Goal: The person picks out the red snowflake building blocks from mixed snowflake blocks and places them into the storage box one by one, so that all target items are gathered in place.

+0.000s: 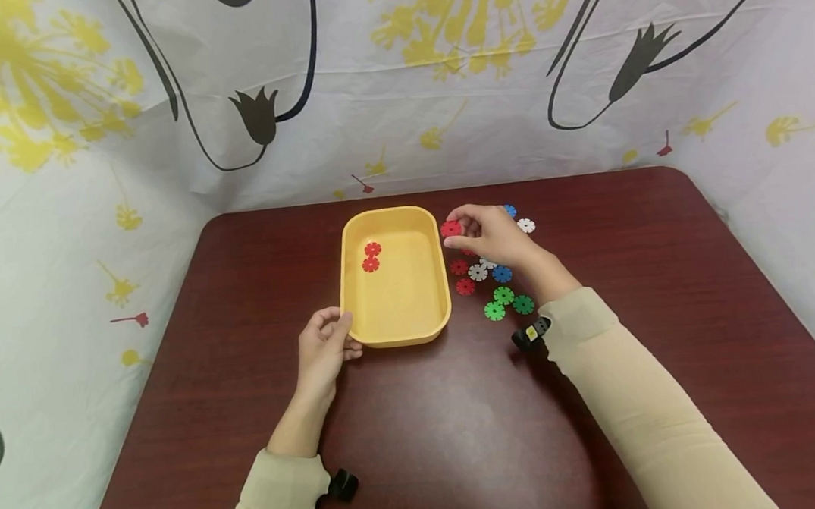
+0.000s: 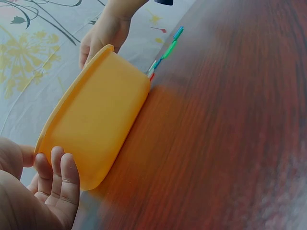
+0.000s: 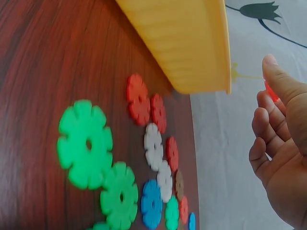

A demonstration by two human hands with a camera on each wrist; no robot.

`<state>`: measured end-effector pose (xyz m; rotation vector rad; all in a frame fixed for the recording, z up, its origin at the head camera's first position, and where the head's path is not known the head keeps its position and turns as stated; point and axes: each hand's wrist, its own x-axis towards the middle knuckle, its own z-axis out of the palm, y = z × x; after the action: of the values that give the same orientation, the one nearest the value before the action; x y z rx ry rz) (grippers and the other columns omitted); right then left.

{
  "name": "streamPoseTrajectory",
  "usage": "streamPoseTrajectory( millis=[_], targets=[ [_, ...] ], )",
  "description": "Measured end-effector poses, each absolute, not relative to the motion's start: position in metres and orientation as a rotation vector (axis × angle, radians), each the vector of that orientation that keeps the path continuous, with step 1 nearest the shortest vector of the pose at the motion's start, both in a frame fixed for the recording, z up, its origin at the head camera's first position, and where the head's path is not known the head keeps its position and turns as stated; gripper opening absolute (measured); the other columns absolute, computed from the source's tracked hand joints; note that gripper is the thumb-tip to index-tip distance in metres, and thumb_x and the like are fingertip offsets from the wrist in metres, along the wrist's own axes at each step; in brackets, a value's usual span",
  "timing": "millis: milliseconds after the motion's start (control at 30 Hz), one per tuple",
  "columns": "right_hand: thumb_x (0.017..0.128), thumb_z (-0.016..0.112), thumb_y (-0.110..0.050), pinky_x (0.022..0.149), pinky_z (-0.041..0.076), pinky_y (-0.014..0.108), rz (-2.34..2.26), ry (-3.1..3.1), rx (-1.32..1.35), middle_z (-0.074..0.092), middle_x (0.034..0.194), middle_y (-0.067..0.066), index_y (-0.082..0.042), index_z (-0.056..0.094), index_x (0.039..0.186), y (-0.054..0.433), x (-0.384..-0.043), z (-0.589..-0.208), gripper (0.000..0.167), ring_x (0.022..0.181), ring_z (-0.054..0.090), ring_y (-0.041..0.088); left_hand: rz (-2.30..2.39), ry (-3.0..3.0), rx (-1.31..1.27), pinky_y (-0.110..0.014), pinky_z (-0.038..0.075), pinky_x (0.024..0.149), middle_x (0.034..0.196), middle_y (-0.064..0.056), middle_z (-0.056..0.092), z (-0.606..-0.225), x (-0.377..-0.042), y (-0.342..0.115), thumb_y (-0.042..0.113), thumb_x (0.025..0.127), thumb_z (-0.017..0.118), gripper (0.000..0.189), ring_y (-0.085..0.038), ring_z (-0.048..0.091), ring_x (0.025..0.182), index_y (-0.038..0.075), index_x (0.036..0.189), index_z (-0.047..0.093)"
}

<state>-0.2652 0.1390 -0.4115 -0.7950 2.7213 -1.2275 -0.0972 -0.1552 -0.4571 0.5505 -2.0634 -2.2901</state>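
Observation:
A yellow plastic tray [image 1: 406, 300] sits on the table with two red notched discs [image 1: 370, 264] lying inside on its left. My left hand [image 1: 323, 349] grips the tray's near left corner, thumb over the rim and fingers against the outer wall. Between thumb and fingers my right hand [image 1: 495, 235] pinches another red notched disc [image 1: 450, 228], just outside the tray's right rim. Below and around that hand lie loose discs of the same flower-like shape: red ones [image 3: 138, 99], white ones [image 1: 478, 273], blue ones [image 1: 502, 274] and green ones [image 3: 85, 143]. Part of the pile is hidden behind the right hand in the head view.
The dark red-brown wooden table [image 1: 415, 429] carries everything. A white cloth [image 1: 376, 157] printed with flowers hangs behind its far edge and along the sides. Black straps with small devices [image 1: 532, 331] are worn at both wrists.

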Motion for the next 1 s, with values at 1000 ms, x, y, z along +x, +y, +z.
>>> streamPoseTrajectory(
  millis=[1000],
  targets=[
    [0.090, 0.080, -0.020, 0.071, 0.053, 0.031, -1.274, 2.620, -0.970, 0.065, 0.090, 0.008, -0.001, 0.069, 0.117, 0.072, -0.263, -0.416, 0.034, 0.079, 0.059, 0.020, -2.283, -2.069, 0.555, -0.026, 0.059, 0.056, 0.081, -0.010, 0.064, -0.456, -0.096, -0.156, 0.015, 0.102, 0.062, 0.025, -0.014, 0.063, 0.058, 0.002, 0.122, 0.053]
  ],
)
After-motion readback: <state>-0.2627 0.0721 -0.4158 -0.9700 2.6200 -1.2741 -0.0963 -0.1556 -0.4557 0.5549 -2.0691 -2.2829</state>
